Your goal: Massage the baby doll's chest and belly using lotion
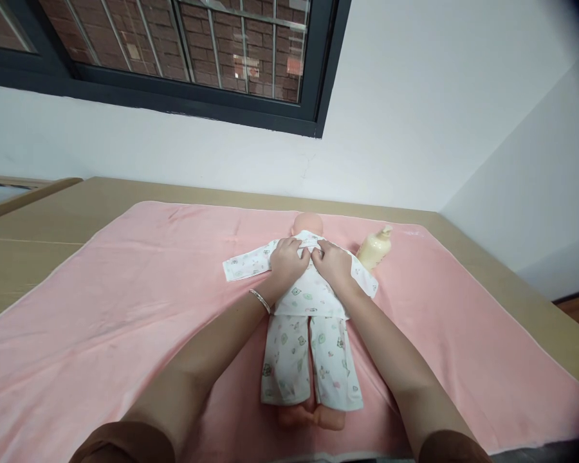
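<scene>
A baby doll (307, 224) lies stretched out, its head toward the wall and its bare feet toward me. It wears a white printed shirt (309, 292) and matching pants (287, 366). Both sleeves spread out to the sides. My left hand (289, 260) and my right hand (332, 262) meet close together at the upper part of the shirt, just below the collar. Their fingers are curled with the thumbs toward each other, pinching the cloth. Whether a fastener sits between them is too small to tell. The doll's face does not show.
A pink blanket (149, 321) covers most of the wooden table (43, 257). Right of the doll, near its sleeve, a pale yellow pump bottle (374, 249) leans at a tilt. Behind the table rises a white wall (386, 141) with a dark-framed window (197, 96).
</scene>
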`<state>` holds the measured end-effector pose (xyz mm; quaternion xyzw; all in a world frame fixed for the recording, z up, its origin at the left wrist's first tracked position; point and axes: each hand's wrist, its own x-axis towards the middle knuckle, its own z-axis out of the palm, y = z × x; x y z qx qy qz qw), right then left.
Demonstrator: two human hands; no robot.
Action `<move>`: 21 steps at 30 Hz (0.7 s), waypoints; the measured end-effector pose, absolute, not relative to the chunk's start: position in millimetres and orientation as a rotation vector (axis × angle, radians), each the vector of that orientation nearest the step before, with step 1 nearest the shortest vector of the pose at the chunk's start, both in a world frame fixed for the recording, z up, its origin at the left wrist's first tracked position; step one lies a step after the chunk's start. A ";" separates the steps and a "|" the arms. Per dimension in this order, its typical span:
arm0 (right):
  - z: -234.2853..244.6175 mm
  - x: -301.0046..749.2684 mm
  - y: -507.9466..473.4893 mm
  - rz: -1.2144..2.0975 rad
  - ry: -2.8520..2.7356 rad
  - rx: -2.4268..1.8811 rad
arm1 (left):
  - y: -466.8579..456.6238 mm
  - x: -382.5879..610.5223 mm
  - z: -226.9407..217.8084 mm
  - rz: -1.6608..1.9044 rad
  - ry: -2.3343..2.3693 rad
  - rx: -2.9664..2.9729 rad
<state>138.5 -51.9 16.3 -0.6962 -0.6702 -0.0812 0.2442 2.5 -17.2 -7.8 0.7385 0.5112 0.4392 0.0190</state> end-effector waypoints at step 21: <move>20.7 128.9 -59.1 -0.219 -1.772 -2.016 | -11.1 5.2 -5.3 1.332 1.546 2.371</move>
